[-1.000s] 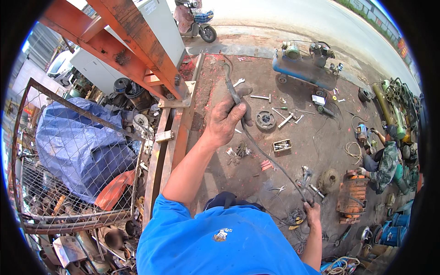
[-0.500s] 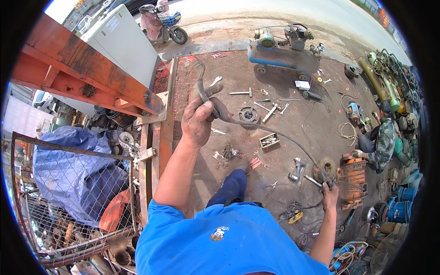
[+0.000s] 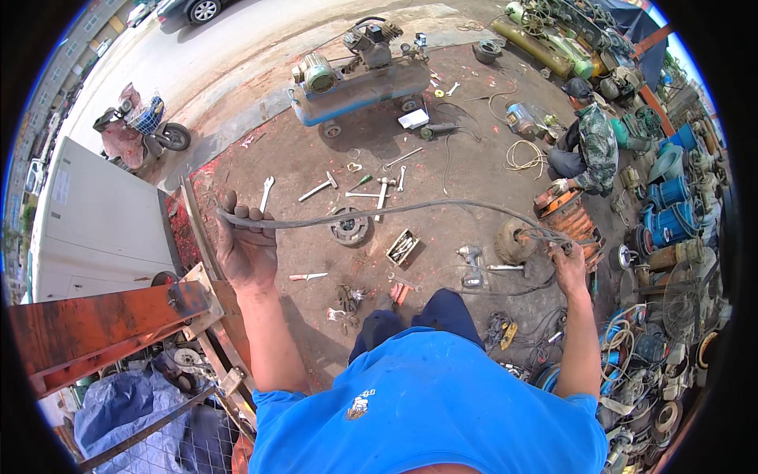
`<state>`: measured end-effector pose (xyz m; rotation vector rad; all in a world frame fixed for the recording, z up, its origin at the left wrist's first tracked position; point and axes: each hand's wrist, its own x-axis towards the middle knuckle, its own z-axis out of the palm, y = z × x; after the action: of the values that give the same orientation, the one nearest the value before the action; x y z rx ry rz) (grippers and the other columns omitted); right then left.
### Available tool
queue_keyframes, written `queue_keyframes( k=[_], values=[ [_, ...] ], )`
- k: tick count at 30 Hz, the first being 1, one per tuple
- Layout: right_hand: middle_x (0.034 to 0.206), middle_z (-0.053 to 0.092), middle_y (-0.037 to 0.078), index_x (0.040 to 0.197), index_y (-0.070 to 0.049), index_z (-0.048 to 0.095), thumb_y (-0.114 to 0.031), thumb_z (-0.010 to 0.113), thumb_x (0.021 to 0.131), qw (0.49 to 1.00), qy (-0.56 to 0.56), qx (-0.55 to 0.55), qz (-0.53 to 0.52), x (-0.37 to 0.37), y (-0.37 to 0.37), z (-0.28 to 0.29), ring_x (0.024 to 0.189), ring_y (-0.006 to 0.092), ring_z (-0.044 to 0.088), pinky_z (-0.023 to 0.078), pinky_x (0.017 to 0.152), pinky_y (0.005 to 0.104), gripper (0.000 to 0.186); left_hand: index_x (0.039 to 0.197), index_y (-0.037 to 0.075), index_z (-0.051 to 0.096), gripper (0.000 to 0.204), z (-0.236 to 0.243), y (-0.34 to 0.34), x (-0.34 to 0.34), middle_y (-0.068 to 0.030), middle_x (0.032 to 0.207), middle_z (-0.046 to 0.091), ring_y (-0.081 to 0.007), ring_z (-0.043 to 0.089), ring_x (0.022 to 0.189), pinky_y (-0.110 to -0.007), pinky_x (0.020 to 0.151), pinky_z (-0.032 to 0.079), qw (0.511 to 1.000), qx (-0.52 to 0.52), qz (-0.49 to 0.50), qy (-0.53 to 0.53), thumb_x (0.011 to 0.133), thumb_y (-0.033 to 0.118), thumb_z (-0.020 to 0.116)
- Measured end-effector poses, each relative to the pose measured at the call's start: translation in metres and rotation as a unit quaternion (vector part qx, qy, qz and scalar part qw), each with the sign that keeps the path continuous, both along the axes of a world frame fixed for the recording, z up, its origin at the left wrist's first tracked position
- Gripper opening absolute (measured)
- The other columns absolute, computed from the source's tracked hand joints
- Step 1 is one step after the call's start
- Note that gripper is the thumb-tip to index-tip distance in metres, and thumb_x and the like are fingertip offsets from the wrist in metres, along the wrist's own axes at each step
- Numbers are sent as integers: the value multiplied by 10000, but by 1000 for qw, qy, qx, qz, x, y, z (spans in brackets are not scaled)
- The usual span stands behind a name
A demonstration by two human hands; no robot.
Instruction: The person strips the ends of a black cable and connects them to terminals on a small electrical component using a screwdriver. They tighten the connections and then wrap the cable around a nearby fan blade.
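Observation:
A dark grey cable point(image 3: 426, 206) stretches in a shallow arc across the space before me. At its left end my left hand point(image 3: 251, 249) is closed on it, palm up, with the cable lying across the curled fingers. My right hand point(image 3: 570, 268) grips the same cable at the right, where several strands gather in a bunch; its fingertips are partly hidden. Beyond the right hand stands an orange motor housing point(image 3: 564, 212), with a round brownish metal part point(image 3: 515, 241) beside it. Below the cable's middle, a round dark metal ring point(image 3: 350, 227) lies on the ground.
Hammers point(image 3: 384, 197), a wrench point(image 3: 267, 192), a small box of tools point(image 3: 403, 247) and a cordless drill point(image 3: 471, 266) lie around. A blue air compressor point(image 3: 363, 91) stands farther off. At the right a person in camouflage point(image 3: 596, 146) crouches. An orange steel beam point(image 3: 110, 324) is at the left.
The view has turned to the right. My left hand has turned palm up, and the cable between my hands, which sloped down to the right, now runs in a flatter arc.

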<state>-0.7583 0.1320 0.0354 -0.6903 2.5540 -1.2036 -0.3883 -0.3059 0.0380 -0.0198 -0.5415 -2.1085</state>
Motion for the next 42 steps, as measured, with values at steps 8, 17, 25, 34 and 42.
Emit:
queue_keyframes(
  k=[8, 17, 25, 34, 42],
  values=[
    [755, 624, 24, 917, -16, 643, -154, 635, 943, 995, 12, -76, 67, -109, -105, -13, 732, 134, 546, 455, 716, 310, 140, 1291, 41, 580, 293, -20, -75, -39, -116, 1205, 685, -292, 655, 1122, -486, 990, 537, 997, -8, 68, -21, 1043, 183, 515],
    [739, 618, 42, 980, 1, 657, -209, 662, 942, 980, -113, -105, 124, -333, -213, -87, 736, 119, 544, 457, 696, 304, 214, 1141, 17, 613, 214, -38, -117, -199, -123, 1155, 656, -267, 648, 1063, -443, 915, 557, 993, -31, 90, -70, 1040, 186, 532],
    [779, 599, -16, 981, 13, 672, -192, 638, 970, 968, -191, -147, 75, -555, -266, -123, 736, 85, 516, 437, 698, 262, 207, 1302, 7, 557, 322, -1, -144, -439, -157, 1159, 677, -334, 646, 1137, -513, 1026, 515, 964, -13, 149, -219, 983, 52, 555],
    [929, 606, -25, 1210, 13, 647, -164, 615, 991, 971, -136, -183, 74, -700, -309, -99, 796, 58, 518, 415, 704, 212, 283, 1303, 25, 572, 427, -5, -195, -632, -166, 1101, 716, -370, 683, 1086, -521, 951, 574, 965, -34, 129, -225, 891, 14, 679],
    [891, 646, 3, 1146, 11, 684, -136, 627, 979, 972, -109, -209, 16, -850, -370, -93, 785, 87, 564, 439, 719, 236, 230, 1234, 28, 580, 272, -67, -288, -772, -161, 1070, 719, -374, 698, 1050, -486, 859, 610, 981, 30, 75, -177, 1026, 198, 538]
  ],
)
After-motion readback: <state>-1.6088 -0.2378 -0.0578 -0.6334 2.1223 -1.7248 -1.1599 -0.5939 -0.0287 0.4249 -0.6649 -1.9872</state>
